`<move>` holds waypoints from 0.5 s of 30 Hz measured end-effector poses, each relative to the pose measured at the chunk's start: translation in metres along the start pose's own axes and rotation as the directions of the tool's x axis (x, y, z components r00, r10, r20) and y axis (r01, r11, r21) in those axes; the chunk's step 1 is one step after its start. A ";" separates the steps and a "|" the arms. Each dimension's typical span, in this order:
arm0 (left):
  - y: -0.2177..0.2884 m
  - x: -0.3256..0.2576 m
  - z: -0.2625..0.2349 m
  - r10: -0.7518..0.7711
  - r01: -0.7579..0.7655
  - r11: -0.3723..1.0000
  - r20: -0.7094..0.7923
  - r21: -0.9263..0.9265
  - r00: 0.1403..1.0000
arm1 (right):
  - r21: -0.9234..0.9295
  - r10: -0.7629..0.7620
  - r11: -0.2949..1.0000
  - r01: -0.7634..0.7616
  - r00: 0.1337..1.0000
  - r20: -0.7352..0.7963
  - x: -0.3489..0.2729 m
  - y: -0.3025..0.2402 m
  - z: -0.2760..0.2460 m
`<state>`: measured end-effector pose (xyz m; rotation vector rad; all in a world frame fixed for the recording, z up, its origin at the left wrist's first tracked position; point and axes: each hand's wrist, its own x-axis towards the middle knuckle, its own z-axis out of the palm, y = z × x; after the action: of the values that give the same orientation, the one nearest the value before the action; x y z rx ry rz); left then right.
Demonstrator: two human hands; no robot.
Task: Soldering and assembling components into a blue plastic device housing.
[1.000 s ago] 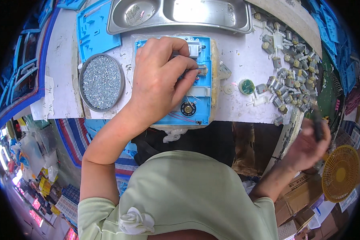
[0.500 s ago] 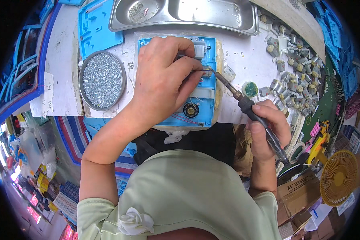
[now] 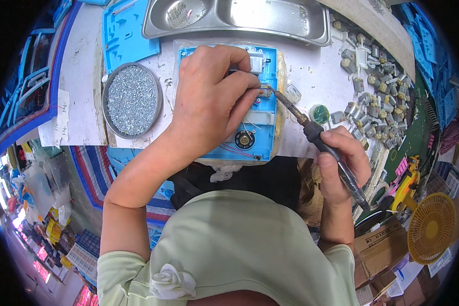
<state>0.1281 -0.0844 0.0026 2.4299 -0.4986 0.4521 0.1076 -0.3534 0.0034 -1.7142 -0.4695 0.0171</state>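
Note:
My left hand (image 3: pixel 206 99) reaches over a blue plastic casing (image 3: pixel 262 140), thumb and forefinger pinched together at a small metal part (image 3: pixel 265 91) inside it. What the fingertips hold is too small to make out. My right hand (image 3: pixel 344 158) grips a soldering iron (image 3: pixel 313 131) by its black handle. The iron slants up and left, its tip at the metal part beside my left fingertips; whether it touches cannot be seen. A round black speaker (image 3: pixel 244 139) and thin red wires lie in the casing's near part. My left hand hides much of the casing's left side.
A round grey dish of small screws (image 3: pixel 132 102) stands left of the casing. Behind are a blue plastic panel (image 3: pixel 130 38) and a steel tray (image 3: pixel 234 32). A green-topped round container (image 3: pixel 319 113) and many small motors (image 3: pixel 380 102) lie to the right. A yellow fan (image 3: pixel 432 228) is at lower right.
The view has shifted very slightly. Both hands keep nearly the same pose, with the iron's tip still beside my left fingertips.

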 end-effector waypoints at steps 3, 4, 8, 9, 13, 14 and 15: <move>-0.001 0.000 0.002 0.002 -0.002 1.000 -0.009 -0.003 1.000 | -0.022 -0.001 1.000 0.001 1.000 0.011 0.001 -0.001 -0.001; -0.001 0.000 0.002 0.005 -0.005 1.000 -0.008 0.009 1.000 | -0.028 0.000 1.000 0.001 1.000 0.013 0.001 -0.001 -0.002; -0.001 0.000 0.002 0.017 -0.017 1.000 -0.011 0.021 1.000 | 0.003 -0.017 1.000 0.017 0.998 -0.055 -0.001 0.001 -0.004; -0.001 0.000 0.002 0.019 -0.019 1.000 -0.011 0.022 1.000 | -0.008 -0.014 1.000 0.013 0.998 -0.060 0.000 0.000 -0.005; -0.001 0.000 0.004 0.020 -0.020 1.000 -0.017 0.022 1.000 | -0.023 -0.001 1.000 -0.001 0.996 -0.092 -0.001 -0.001 -0.007; -0.001 0.000 0.004 0.019 -0.019 1.000 -0.019 0.022 1.000 | -0.020 -0.004 1.000 0.002 0.996 -0.094 -0.001 -0.001 -0.007; -0.001 0.000 0.004 0.019 -0.019 1.000 -0.017 0.023 1.000 | -0.018 -0.008 1.000 0.006 0.995 -0.097 0.000 -0.001 -0.007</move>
<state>0.1293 -0.0861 -0.0006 2.4431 -0.5121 0.4888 0.1088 -0.3598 0.0056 -1.7227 -0.4044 -0.0755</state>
